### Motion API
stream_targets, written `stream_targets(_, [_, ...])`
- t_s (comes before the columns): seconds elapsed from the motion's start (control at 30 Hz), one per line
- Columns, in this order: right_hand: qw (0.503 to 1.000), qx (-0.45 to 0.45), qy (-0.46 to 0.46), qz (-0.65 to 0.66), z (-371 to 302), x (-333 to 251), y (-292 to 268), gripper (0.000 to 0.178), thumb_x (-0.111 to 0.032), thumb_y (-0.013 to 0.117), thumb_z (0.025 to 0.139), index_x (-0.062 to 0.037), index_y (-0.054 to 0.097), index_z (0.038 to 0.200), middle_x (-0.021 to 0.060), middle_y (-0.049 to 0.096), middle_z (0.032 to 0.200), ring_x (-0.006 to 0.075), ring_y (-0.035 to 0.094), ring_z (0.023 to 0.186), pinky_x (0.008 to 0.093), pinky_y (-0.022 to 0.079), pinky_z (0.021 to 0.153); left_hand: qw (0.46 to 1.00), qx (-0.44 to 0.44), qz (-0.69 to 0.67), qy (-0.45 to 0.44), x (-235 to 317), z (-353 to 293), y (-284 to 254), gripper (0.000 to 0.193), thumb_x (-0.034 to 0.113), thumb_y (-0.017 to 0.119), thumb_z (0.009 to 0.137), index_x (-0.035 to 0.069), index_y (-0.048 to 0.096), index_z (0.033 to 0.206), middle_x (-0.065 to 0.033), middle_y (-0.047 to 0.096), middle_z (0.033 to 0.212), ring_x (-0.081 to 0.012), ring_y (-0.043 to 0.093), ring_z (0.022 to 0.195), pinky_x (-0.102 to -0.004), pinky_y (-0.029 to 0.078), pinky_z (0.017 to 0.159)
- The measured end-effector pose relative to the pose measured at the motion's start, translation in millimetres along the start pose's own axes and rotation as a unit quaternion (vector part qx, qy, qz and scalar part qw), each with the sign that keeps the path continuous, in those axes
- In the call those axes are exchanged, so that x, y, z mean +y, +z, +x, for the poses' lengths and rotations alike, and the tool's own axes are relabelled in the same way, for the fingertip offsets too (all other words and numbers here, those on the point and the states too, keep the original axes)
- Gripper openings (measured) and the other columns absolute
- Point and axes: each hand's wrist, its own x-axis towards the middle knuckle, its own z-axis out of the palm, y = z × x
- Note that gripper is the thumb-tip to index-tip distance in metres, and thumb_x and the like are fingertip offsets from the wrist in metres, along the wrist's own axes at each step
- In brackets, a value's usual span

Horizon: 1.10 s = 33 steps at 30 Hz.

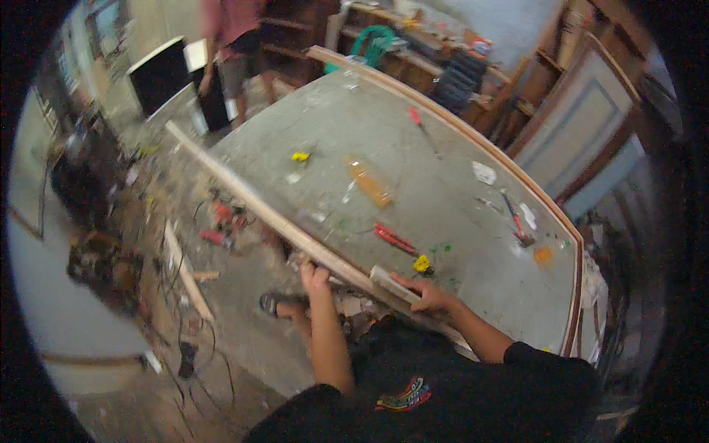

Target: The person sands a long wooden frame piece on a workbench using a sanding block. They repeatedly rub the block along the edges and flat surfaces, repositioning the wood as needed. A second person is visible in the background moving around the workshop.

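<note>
A long pale wooden strip [266,210] runs slantwise along the near left side of the grey worktable [458,207], its far end jutting out past the tabletop. My left hand [316,277] is closed around the strip's near part from its left side. In my right hand [434,297] is a short pale block [394,284], pressed against or just over the strip's upper face; blur hides the exact contact. Just beyond that hand lie a small yellow object [422,264] and a red-handled tool [395,240].
On the tabletop lie an amber plastic bottle [369,183], a hammer [516,221] and a red-handled screwdriver [422,129]. Another person [235,44] stands at the far left. Scrap wood [188,273], cables [210,369] and red power tools [221,221] litter the floor. A framed panel [580,118] leans at right.
</note>
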Motion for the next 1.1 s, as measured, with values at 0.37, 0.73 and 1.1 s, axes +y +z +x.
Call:
stream_targets(0.37, [0.997, 0.043, 0.062, -0.004, -2.0, -24.2, 12.4, 0.109, -0.024, 0.068, 0.058, -0.0085, 0.035, 0.161, 0.0061, 0.032, 0.168, 0.0219, 0.027, 0.155, 0.0369, 0.016, 0.126, 0.958, 0.165, -0.232, -0.042, -13.5, 6.9, -3.3, 0.029, 0.018, 0.053, 0.104, 0.002, 0.06, 0.128, -0.0154, 0.063, 0.127, -0.0329, 0.06, 0.116, -0.0506, 0.047, 0.107])
stream_targets(0.73, [0.999, 0.033, 0.034, -0.022, -1.5, -18.3, 8.6, 0.117, -0.054, 0.078, 0.064, -0.0094, 0.032, 0.162, 0.0105, 0.024, 0.171, 0.0246, 0.023, 0.157, 0.0393, 0.014, 0.127, 0.948, 0.138, -0.282, -0.058, -27.3, 20.0, -27.0, 0.026, 0.017, 0.056, 0.106, 0.0, 0.062, 0.124, -0.0144, 0.067, 0.12, -0.0292, 0.063, 0.114, -0.0488, 0.05, 0.107])
stream_targets(1.1, [0.999, 0.029, 0.017, -0.041, 1.2, -14.2, 4.7, 0.114, -0.044, 0.084, 0.067, -0.0106, 0.031, 0.162, 0.0105, 0.027, 0.17, 0.0257, 0.025, 0.156, 0.0401, 0.02, 0.125, 0.944, -0.085, -0.314, -0.057, -13.4, 2.3, -36.0, 0.025, 0.005, 0.054, 0.103, 0.019, 0.062, 0.122, 0.0015, 0.065, 0.103, -0.0154, 0.062, 0.08, -0.026, 0.052, 0.065])
